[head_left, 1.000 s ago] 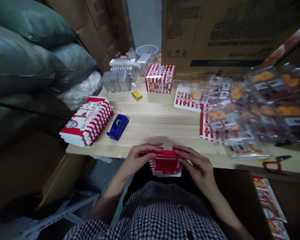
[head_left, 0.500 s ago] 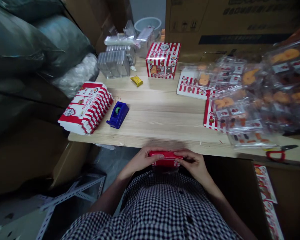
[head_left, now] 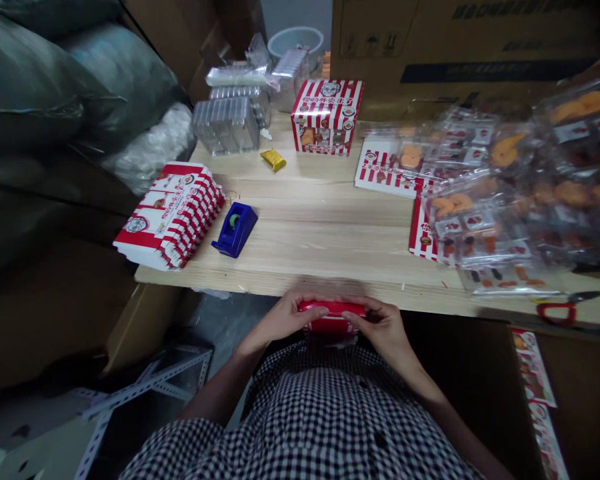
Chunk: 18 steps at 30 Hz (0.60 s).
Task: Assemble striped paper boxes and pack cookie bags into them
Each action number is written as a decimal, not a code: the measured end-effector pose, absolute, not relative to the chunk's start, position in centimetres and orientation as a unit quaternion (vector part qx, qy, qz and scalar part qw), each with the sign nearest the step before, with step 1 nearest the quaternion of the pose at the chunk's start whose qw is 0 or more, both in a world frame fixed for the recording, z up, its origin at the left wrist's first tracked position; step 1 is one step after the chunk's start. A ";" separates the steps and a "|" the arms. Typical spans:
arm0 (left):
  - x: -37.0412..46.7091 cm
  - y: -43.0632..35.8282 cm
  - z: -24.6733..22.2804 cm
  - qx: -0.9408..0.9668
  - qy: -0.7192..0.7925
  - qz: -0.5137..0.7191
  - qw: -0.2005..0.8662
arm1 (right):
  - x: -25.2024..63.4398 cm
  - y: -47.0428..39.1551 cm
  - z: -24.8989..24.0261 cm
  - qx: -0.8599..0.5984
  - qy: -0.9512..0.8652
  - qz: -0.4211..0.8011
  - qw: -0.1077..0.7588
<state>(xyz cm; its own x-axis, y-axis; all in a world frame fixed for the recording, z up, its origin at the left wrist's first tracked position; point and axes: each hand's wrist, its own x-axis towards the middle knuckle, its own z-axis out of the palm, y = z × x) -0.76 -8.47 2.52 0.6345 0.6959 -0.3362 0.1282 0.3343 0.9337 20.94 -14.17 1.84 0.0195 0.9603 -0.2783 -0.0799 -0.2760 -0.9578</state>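
Close to my body, just below the table's front edge, I hold a red and white cardboard box in both hands. My left hand grips its left end, the thumb lying along the upper red edge. My right hand is closed around the right end, with the thumb pressed on the red flap near the middle. Much of the box's lower part is in shadow. Beyond it on the table stands an assembled striped box, with a small yellow packet to its left.
A stack of flat striped boxes and a blue tape dispenser are on the left of the table. Clear trays stand behind. Plastic-wrapped packs pile up on the right, near red-handled scissors.
My right hand has shifted left along the box, its thumb sliding from the right corner toward the middle of the flap. My left hand stays nearly still.
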 end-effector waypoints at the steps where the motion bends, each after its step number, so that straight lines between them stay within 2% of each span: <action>1: -0.8 -8.4 2.4 0.545 0.379 0.190 0.723 | 20.9 -14.2 1.8 -0.553 -0.394 0.577 0.453; 12: -1.1 -8.6 3.3 0.570 0.386 0.163 0.707 | 20.6 -15.0 2.7 -0.552 -0.409 0.574 0.445; 18: -0.4 -8.6 5.1 0.696 0.366 0.189 0.589 | 20.7 -14.9 2.7 -0.550 -0.411 0.572 0.448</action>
<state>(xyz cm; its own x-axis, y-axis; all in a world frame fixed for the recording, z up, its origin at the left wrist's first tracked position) -0.38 -8.61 5.11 0.6609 0.7317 -0.1669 0.2858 -0.0398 0.9575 20.69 -14.95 2.75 0.0067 0.9653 -0.2611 -0.0597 -0.2603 -0.9637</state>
